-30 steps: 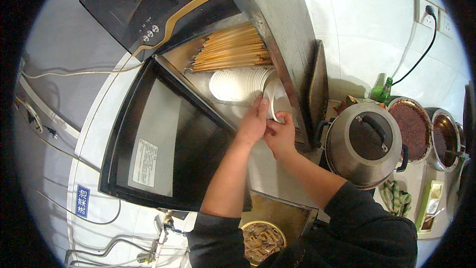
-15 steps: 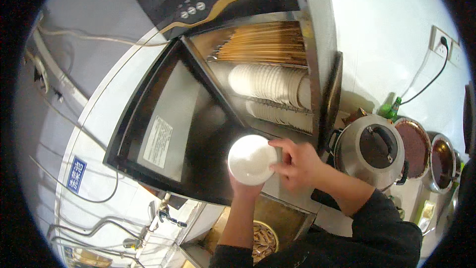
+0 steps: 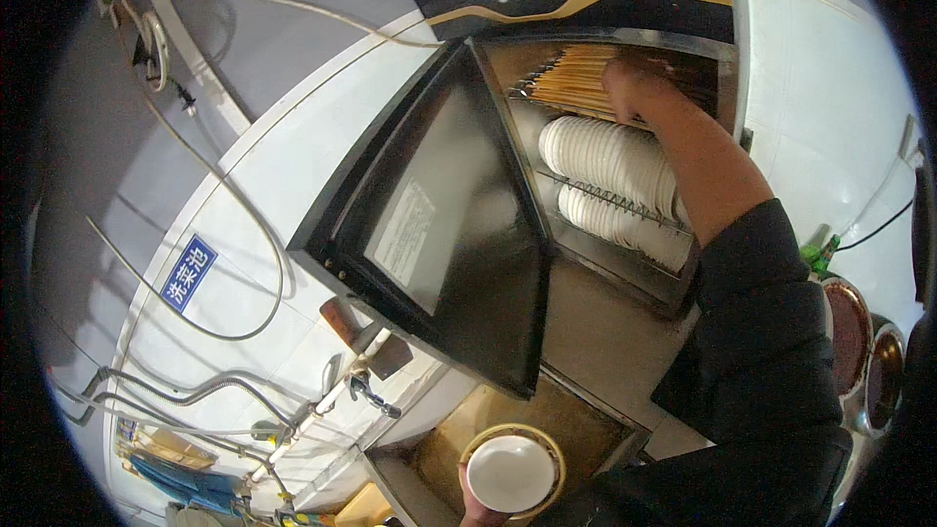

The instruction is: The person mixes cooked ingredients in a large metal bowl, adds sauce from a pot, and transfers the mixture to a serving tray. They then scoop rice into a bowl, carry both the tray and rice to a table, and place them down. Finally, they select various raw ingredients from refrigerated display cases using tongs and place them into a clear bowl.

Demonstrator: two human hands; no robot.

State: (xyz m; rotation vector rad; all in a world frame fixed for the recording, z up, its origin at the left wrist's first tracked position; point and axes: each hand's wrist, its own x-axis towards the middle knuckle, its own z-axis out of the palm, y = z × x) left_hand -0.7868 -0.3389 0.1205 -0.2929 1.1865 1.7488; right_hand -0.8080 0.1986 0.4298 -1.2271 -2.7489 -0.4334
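Observation:
A white bowl (image 3: 509, 473) is low in the view, held at its left edge by my left hand (image 3: 480, 510), mostly cut off by the lower edge. Up in the open dish cabinet, my right hand (image 3: 636, 90) is on the wooden chopsticks (image 3: 571, 78) lying on the top rack. Its fingers curl down onto them, and the fingertips are partly hidden. Just below that hand, a row of white plates (image 3: 605, 158) stands on edge in a wire rack. Another row of white dishes (image 3: 620, 220) sits beneath.
The cabinet's dark door (image 3: 459, 205) swings out to the left. Under the bowl is a yellow-rimmed basin (image 3: 560, 454) in a metal sink (image 3: 595, 420). Pipes and a tap (image 3: 371, 392) run along the left wall. Metal pots (image 3: 883, 371) and a green bottle (image 3: 822, 254) stand at the right.
My right hand has left the bowl and moved up into the cabinet to the chopsticks. My left hand has lowered the bowl over the basin. The view has shifted left.

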